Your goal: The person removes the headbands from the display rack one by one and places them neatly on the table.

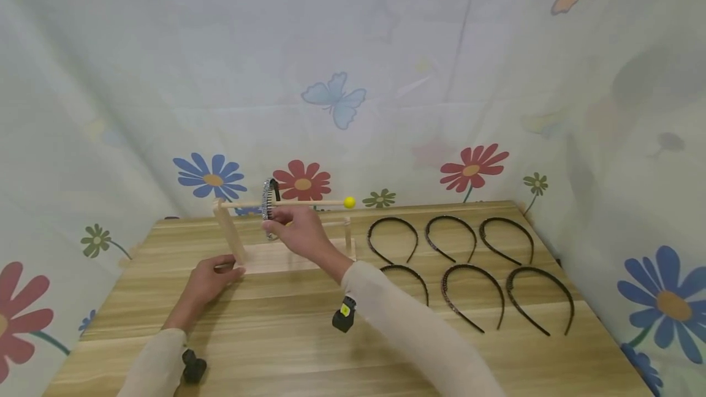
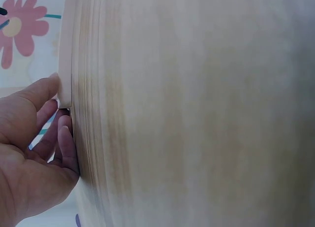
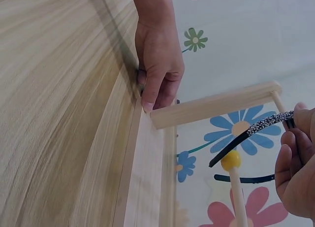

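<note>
My right hand pinches a black headband with a glittery silver band and comb teeth. The headband stands upright across the top rod of a wooden stand, nearer the rod's left end than its yellow ball. At the left end of the stand's base, my left hand grips the corner. In the left wrist view the thumb of that hand lies against the base's end, fingers bent beneath it. The right wrist view shows the headband's two black ends pointing away from my fingers.
To the right of the stand, several black headbands lie in two rows on the wood-grain table, one of them partly behind my right sleeve. A lower rod with a short post belongs to the stand. Behind hangs a flowered curtain.
</note>
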Demonstrator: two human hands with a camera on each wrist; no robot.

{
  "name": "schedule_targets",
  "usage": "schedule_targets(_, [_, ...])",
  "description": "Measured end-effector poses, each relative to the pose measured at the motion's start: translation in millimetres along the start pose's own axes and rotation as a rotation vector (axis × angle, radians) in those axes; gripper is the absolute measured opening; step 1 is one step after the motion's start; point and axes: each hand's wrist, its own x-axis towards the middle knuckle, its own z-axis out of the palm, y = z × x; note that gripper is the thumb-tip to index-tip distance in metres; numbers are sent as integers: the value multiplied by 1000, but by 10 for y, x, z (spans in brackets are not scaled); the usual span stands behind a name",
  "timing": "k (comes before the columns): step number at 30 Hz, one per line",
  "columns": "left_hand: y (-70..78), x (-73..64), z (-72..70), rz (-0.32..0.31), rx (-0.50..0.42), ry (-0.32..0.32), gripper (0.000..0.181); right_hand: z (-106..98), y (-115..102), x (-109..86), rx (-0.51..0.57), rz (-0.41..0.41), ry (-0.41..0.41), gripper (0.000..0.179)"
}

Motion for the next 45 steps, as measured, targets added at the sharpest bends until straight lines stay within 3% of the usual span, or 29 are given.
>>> schedule_targets(23, [-5,-7,-28,21,8,-5,60,-375,20,-112,3,27,51,22])
schedule_targets(45, [-17,-7,-22,28,-5,-3,57,-711,-164,-227,49,-75,45,19])
